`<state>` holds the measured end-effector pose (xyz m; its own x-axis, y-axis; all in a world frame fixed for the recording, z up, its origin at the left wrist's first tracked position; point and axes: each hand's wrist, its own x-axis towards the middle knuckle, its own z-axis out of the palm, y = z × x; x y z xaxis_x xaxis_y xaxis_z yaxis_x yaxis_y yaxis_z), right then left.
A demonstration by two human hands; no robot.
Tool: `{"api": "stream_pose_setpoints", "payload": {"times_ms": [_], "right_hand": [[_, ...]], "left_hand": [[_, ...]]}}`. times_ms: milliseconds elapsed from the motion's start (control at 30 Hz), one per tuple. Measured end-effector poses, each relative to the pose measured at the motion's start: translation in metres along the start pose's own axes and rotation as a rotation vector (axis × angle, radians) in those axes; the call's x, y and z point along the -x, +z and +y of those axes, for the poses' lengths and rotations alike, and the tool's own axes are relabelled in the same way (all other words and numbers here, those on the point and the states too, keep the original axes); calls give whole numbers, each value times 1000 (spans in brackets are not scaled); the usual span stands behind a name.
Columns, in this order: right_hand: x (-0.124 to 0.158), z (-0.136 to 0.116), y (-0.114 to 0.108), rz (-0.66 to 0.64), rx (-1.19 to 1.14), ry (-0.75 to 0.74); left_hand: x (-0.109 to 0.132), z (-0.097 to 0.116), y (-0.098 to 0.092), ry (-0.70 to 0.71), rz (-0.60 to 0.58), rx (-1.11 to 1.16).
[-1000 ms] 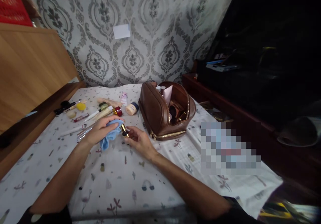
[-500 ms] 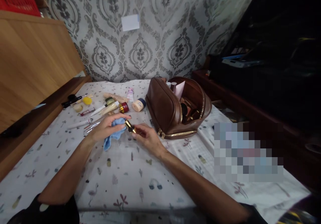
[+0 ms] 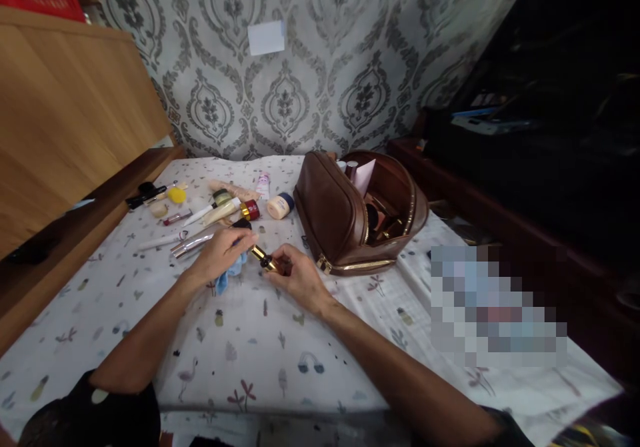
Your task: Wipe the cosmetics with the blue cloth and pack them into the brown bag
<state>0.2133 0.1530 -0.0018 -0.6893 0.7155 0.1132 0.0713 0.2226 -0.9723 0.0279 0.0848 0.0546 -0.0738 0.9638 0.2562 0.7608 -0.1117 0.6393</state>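
Note:
My right hand [image 3: 295,275] pinches a small gold and black tube [image 3: 265,259], like a lipstick, just above the patterned sheet [image 3: 260,347]. My left hand [image 3: 223,251] is curled round a blue cloth [image 3: 231,268] and presses it against the tube's gold end. Both hands meet near the middle of the bed, left of an open brown leather cosmetic bag [image 3: 345,213] that holds several small items.
Several cosmetics lie in a loose row behind my hands: a red-capped jar [image 3: 249,209], a cream jar [image 3: 279,205], tubes, pencils and a yellow sponge [image 3: 175,195]. A wooden headboard [image 3: 65,120] stands to the left. Dark furniture [image 3: 525,187] fills the right.
The cloth has bunched up smaller under my left hand, which has slid along the tube. The camera has shifted slightly; the bag and cosmetics have not moved.

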Motion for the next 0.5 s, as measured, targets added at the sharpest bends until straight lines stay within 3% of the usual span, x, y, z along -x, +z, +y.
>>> {"api": "stream_pose_setpoints", "payload": {"times_ms": [300, 500], "right_hand": [[-2, 3, -1, 25, 35, -44], [-2, 3, -2, 11, 0, -55]], "left_hand": [[0, 2, -1, -97, -65, 30], [3, 3, -8, -103, -134, 209]]}}
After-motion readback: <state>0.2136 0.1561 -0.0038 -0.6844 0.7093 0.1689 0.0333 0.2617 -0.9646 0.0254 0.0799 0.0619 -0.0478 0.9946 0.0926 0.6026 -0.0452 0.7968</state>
